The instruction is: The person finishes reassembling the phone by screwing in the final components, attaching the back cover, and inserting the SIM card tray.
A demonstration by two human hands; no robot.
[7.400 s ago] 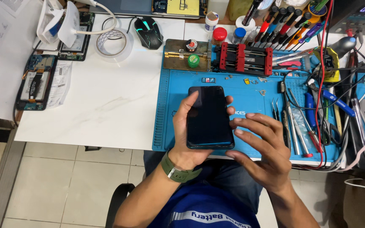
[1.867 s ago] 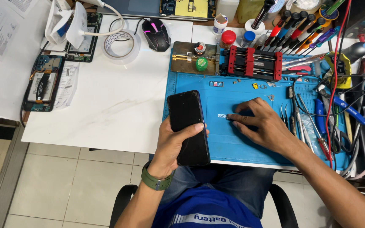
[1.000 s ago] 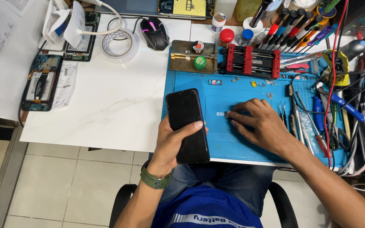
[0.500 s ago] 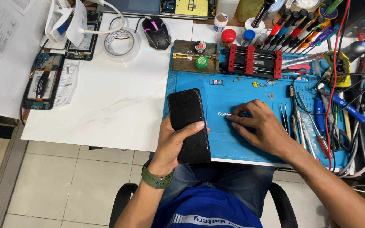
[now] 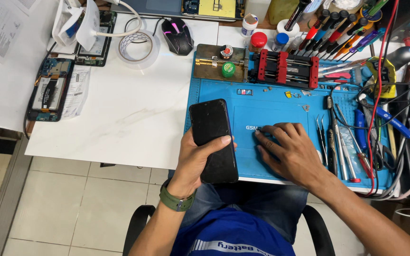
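Note:
My left hand grips a black smartphone, held face up over the front left corner of the blue work mat. A green watch is on that wrist. My right hand rests palm down on the mat, fingertips pressed together at a small spot near the mat's middle; whether something tiny sits under them I cannot tell. Both hands are in front of my lap and blue shirt.
A red clamp jig and a brass fixture stand behind the mat. Tweezers and screwdrivers lie to the right among cables. On the white table are a tape roll, a mouse and an opened phone.
Earlier both hands held the phone over the mat. Since then the right hand has let go and lies on the mat; the left hand keeps the phone, barely moving in the last second.

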